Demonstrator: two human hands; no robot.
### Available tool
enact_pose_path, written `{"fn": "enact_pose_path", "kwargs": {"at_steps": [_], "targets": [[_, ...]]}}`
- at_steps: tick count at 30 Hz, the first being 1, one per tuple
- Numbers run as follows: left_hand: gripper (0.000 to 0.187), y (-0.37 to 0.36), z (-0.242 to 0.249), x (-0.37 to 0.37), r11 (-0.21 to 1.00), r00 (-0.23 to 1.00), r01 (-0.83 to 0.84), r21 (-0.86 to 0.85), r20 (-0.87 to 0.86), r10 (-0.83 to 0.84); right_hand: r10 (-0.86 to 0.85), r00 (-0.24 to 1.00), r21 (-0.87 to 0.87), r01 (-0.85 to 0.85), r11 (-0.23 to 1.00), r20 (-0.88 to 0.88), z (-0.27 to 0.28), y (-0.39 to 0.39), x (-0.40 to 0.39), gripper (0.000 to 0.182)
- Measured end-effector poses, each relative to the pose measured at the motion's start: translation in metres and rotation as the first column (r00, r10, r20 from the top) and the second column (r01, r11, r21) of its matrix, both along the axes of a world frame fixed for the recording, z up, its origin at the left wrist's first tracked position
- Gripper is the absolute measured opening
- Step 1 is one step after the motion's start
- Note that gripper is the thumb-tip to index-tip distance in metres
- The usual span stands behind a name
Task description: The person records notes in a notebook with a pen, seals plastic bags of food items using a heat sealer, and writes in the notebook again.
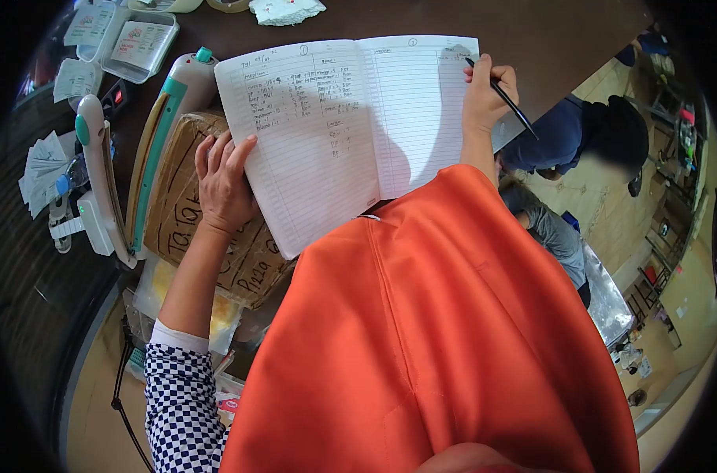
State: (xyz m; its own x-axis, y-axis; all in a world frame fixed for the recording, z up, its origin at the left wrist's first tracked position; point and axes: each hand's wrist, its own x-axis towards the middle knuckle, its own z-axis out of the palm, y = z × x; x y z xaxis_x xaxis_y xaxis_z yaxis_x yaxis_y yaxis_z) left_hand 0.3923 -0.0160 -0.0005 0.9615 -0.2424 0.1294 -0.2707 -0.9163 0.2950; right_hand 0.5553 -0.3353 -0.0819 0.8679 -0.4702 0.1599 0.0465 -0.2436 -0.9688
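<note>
An open lined notebook lies on the dark table, its left page filled with handwritten lists and its right page carrying a little writing at the top. My right hand grips a black pen, the tip near the upper right of the right page. My left hand lies with fingers extended at the notebook's left edge, over a cardboard box marked with black handwriting. The thumb touches the page edge; what lies under the palm is hidden.
Left of the box stands a white and teal sealer-like device. Clear plastic containers with labels sit at the upper left, near paper slips and a bottle. Two people, one in dark blue and one in grey, are at the right.
</note>
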Motion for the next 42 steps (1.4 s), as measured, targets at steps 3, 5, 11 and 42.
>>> {"fn": "enact_pose_path", "kwargs": {"at_steps": [3,5,11,42], "targets": [[0.062,0.000,0.000,0.000,1.000,1.000,-0.002,-0.001,0.004,0.002,0.033,0.999,-0.137,-0.032,0.990,0.006,-0.009,-0.004,0.003,0.030],[0.062,0.000,0.000,0.000,1.000,1.000,-0.004,-0.005,0.001,0.004,0.044,0.999,-0.176,-0.043,0.983,0.002,-0.013,-0.006,0.004,0.030],[0.063,0.000,0.000,0.001,1.000,1.000,0.004,-0.019,0.012,-0.004,0.044,0.999,-0.169,-0.039,0.985,0.027,-0.012,-0.006,0.006,0.030],[0.061,-0.004,0.004,-0.001,0.999,0.999,-0.029,0.017,0.036,0.028,0.486,0.583,-0.111,-0.707,0.699,-0.652,0.055,0.019,-0.080,0.034]]}}
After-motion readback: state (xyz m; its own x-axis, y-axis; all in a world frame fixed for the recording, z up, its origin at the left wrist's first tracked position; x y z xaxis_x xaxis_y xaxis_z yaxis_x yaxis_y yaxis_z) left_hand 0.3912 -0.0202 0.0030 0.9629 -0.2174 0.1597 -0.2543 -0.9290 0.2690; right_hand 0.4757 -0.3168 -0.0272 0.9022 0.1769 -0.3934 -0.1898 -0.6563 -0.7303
